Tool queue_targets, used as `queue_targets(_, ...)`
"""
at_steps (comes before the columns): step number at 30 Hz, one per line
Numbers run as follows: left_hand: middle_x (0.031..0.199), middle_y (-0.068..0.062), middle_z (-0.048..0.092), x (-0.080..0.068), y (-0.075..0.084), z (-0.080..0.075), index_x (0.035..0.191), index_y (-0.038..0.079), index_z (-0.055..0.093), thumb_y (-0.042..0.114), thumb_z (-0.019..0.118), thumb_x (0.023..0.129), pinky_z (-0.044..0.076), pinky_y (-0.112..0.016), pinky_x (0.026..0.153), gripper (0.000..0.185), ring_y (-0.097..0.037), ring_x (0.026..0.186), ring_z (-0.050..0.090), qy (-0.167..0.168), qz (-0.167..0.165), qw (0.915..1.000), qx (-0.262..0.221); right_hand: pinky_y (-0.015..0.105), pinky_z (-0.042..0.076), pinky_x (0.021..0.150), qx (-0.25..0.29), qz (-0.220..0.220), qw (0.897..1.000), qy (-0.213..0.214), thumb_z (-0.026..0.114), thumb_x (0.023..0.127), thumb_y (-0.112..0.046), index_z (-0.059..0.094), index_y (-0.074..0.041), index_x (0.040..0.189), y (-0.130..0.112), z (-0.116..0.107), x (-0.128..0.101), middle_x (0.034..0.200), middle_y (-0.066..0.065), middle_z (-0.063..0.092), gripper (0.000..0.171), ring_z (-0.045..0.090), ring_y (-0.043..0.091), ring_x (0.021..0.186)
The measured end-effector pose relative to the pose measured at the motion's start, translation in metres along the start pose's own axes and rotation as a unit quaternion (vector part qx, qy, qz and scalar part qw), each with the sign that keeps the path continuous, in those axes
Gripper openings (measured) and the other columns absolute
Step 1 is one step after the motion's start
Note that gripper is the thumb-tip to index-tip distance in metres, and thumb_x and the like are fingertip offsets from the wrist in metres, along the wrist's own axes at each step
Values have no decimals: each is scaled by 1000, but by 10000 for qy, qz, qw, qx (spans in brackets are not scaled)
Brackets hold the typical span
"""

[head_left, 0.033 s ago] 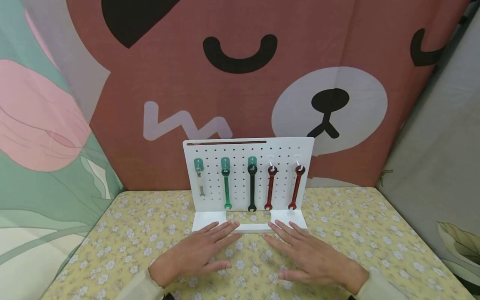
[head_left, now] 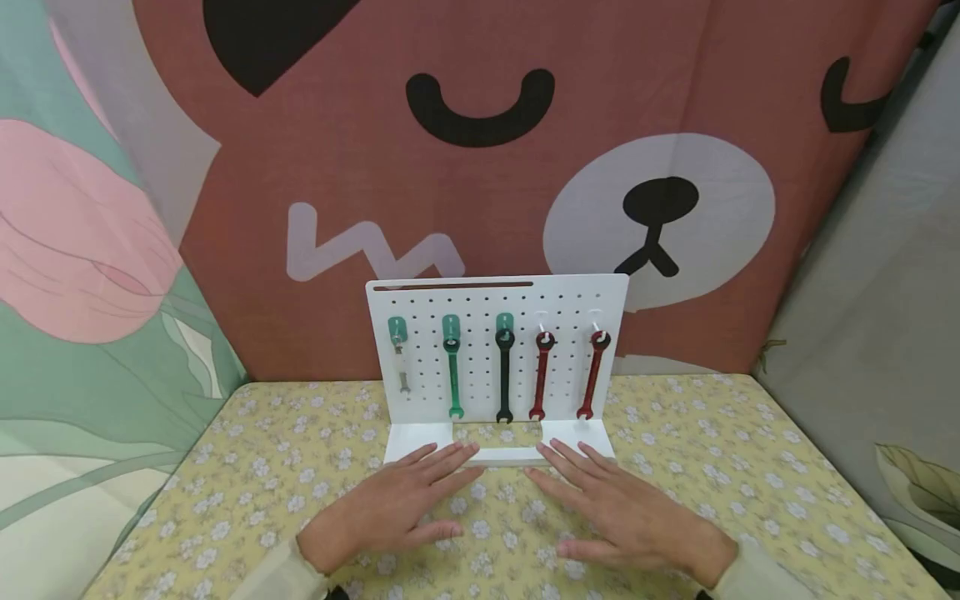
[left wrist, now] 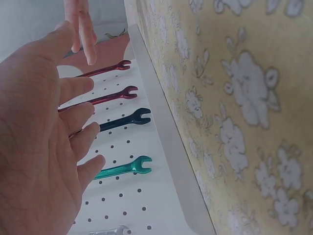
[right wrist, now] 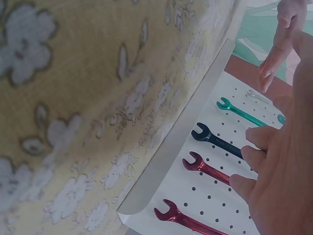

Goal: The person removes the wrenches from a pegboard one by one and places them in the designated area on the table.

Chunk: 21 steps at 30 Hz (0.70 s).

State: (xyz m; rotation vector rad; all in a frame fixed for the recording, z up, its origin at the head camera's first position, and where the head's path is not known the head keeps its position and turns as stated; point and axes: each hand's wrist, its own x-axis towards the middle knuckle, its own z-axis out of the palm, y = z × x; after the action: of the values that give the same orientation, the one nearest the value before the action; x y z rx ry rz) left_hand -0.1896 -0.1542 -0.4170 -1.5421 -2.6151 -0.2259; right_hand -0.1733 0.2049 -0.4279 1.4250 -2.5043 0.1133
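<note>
Grip, head view: both hands lie flat and hold nothing; left hand (head_left: pixel 390 508) and right hand (head_left: pixel 630 517) rest palm down on the floral tablecloth (head_left: pixel 750 483), fingers straight and spread, fingertips at the front lip of the white pegboard stand (head_left: pixel 498 456).
Wrenches, head view: five hang upright on the pegboard, long axes vertical, straight ahead of the fingertips and above them: small silver wrench (head_left: pixel 401 367), green wrench (head_left: pixel 453 375), black wrench (head_left: pixel 504 375), two red wrenches (head_left: pixel 540 375) (head_left: pixel 594 373).
Nearer hand: left for silver and green, right for the red pair; black sits between.
Left wrist view: left hand (left wrist: pixel 44 147) open, fingers apart from the board; green wrench (left wrist: pixel 124 168) nearest its little finger.
Right wrist view: right hand (right wrist: pixel 281 181) open, fingers straight, beside a red wrench (right wrist: pixel 205 167) and the black wrench (right wrist: pixel 215 138).
</note>
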Motion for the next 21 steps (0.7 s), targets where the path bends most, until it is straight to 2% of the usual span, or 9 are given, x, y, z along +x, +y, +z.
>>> queue_targets(17,168,-9,24,-1,-2,-3,162,16,34,45,57,105,32,-50,117,68,-25,151,28,179,-119,9995,241,34,0,124,-164,-79,9998,116,66,98,-51,20,-18,166,1,-1,2,171,11,13,88,26,33,152)
queue_targets(21,167,-10,27,-2,-4,-7,162,14,35,46,58,105,33,-49,117,69,-23,151,29,269,-320,9983,416,35,1,124,-200,-16,9996,182,66,99,-48,20,-18,166,2,-3,3,171,11,13,87,25,33,152)
